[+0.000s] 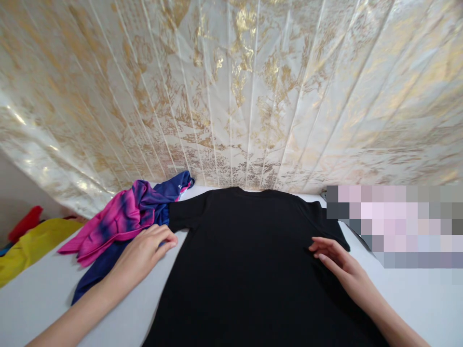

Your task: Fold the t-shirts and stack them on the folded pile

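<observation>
A black short-sleeved T-shirt (253, 260) lies spread out, its neckline at the far side and its lower part running off the bottom of the view. My left hand (150, 248) is just below the shirt's left-side sleeve, over the edge of a pink and navy garment (119, 219). Its fingers bend loosely and the thumb stands apart, with nothing visible in it. Above the right side of the shirt hovers my right hand (334, 260), fingers loosely curved and thumb apart, holding nothing. A shadow falls on the fabric beneath it.
The white table (415, 308) carries the clothes. A yellow cloth (45, 241) and a red one (26, 224) lie at the far left. Behind the table hangs a pleated white and gold curtain (235, 96). A pixelated area (401, 221) hides what is on the right.
</observation>
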`<state>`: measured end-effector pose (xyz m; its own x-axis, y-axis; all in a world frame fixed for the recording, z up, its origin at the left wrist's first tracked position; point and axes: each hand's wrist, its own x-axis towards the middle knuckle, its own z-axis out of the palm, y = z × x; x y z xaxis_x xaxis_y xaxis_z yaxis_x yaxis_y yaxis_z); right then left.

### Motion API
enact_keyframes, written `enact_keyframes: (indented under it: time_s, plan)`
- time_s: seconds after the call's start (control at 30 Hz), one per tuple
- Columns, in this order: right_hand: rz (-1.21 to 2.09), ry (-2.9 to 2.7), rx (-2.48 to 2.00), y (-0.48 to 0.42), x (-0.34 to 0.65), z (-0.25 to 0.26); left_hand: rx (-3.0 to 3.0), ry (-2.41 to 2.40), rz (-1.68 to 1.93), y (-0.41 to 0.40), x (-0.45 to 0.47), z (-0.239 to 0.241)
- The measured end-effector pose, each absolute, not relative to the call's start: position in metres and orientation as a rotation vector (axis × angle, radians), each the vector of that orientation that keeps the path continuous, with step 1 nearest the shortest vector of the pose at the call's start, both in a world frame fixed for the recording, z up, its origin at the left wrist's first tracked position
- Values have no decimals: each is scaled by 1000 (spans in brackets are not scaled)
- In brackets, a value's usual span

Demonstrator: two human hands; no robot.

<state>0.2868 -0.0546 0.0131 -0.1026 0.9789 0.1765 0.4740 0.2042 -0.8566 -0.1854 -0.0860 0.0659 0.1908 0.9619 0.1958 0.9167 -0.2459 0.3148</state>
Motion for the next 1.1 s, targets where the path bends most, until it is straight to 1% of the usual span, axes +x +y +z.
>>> enact_keyframes:
  time_s: [0.1, 0.2, 0.4, 0.57, 0.9, 1.1]
  plan:
    - [832, -1701, -1369, -54, 288, 10, 2275, 1822, 724, -72, -177, 82]
    - [850, -1704, -1350, -54, 289, 7, 2251, 1718, 808, -50, -145, 87]
    - [849, -1729, -1340, -55, 289, 7, 2280, 1584, 744, 15, -54, 62]
    - [830, -1765, -1345, -56, 288, 8, 2308, 1670, 697, 54, -23, 41]
    - [827, -1772, -1359, -56, 288, 8, 2390, 1628, 613, 57, -9, 24]
    - [824, -1794, -1355, -57, 289, 5, 2331, 1661, 704, 56, -10, 23]
